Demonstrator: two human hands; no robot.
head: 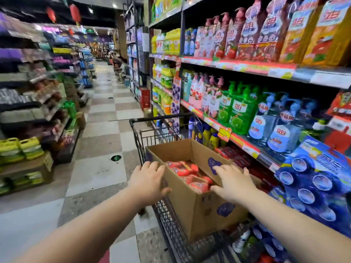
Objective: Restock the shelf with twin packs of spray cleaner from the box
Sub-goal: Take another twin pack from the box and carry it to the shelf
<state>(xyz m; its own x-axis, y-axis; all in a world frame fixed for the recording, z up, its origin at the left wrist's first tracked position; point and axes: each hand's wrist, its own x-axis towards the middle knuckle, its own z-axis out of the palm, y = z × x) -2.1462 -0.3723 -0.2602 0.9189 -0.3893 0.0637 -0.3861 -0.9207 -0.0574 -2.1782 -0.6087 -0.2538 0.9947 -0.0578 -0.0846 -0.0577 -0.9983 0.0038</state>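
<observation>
Two hands: both are at the box (199,211), one on each long side, and neither holds anything.
Left hand (150,179): the fingers are spread and nearly straight over the left rim, the thumb down against the outer wall. It is unclenched and braces rather than grasps.
Right hand (234,184): it lies flat with splayed fingers at the right wall, the thumb pointing in toward the contents. It is also loose; I cannot tell whether the palm presses or only hovers.
Box: brown cardboard with the top open, standing lengthwise in the cart (171,223) and rising above its wire walls.
Twin packs (187,170): red-wrapped and lying low inside the box, well under the rim. None is lifted out yet.
Cart: it stands just beside the shelf (245,145) on the right, which keeps the stock near where it goes.
Likely slot: the low tier right of the box holds red goods (239,160) of a similar colour. Blur stops me from confirming a match.
Neighbours: green bottles (239,112) stand one tier up, and blue packs (313,179) hang nearer the person.
Reason for the hold: a palm on each wall probably steadies or squares the box before a reach inside.
Next move: one hand has to drop between the tall walls and close round a pack.
</observation>
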